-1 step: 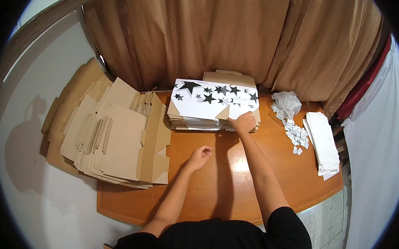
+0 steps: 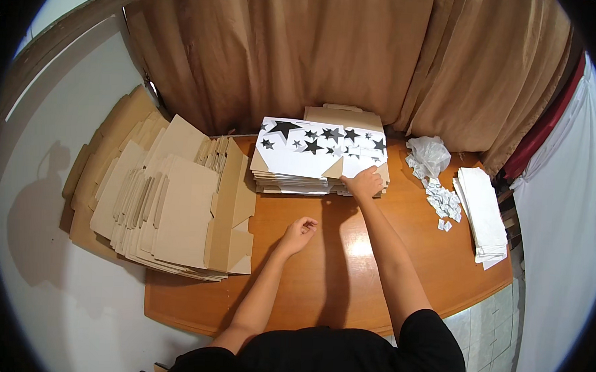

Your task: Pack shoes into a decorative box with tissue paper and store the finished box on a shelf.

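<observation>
Near the back of the table stands a stack of flat cardboard box blanks (image 2: pixel 291 184). The top blank (image 2: pixel 292 164) is white with black stars and has brown corner flaps. At its front right edge rests my right hand (image 2: pixel 364 182), the thumb stretched toward a brown flap (image 2: pixel 334 169) and apart from the bent fingers. Part of the edge is hidden under that hand. My left hand (image 2: pixel 300 235) hovers over the wooden table (image 2: pixel 360 282) in front of the stack, its fingers loosely bent and nothing visible in them.
A large leaning pile of brown cardboard blanks (image 2: pixel 184 214) fills the left side against the wall. To the right lie a clear plastic bag (image 2: pixel 429 156), many small white packets (image 2: pixel 444 200) and a stack of white paper sheets (image 2: pixel 481 214). Brown curtains (image 2: pixel 304 53) hang behind.
</observation>
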Available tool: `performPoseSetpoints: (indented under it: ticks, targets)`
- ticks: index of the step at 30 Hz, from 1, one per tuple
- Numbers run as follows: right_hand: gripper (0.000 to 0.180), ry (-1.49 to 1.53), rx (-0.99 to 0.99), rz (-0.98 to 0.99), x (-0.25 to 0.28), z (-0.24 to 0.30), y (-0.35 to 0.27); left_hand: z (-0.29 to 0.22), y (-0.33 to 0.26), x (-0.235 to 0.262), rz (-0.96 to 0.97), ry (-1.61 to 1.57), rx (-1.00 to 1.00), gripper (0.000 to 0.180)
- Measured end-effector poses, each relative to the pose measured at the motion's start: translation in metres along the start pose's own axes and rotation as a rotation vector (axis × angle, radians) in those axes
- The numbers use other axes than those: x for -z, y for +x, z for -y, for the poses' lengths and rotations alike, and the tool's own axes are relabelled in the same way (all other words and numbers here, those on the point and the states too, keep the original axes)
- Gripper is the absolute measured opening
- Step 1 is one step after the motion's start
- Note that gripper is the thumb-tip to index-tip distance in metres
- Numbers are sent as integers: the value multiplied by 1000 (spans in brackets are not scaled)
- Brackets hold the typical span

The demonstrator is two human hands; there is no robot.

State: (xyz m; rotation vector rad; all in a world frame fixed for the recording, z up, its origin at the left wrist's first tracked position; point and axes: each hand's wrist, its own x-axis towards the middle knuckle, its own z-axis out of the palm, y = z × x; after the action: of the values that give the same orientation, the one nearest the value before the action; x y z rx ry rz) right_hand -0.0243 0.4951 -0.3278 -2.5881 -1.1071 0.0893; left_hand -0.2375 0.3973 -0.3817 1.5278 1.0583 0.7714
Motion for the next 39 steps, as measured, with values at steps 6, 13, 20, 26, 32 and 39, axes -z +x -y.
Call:
performPoseSetpoints:
  ticks: [6,13,20,26,32,39]
  targets:
    - [70,433,120,-179,-4,-2,3,-16,14,9,-165,234,-189,23]
    - [45,1000,48,-46,19,-24,10,-57,24,-4,-255,495,-260,38]
    - [27,1538,157,79,75,-46,-5,-110,21,-35,-534,691,-372,58]
    - [18,1564,385,115,162,-76,-46,-180,19,-73,-571,714,-625,62]
    - [22,1636,708,157,232,-118,-62,-239,4,-98,-666,752,-991,43]
    - [56,853,763,-366,243,-202,-106,-256,-16,-144,-763,363,-1122,46]
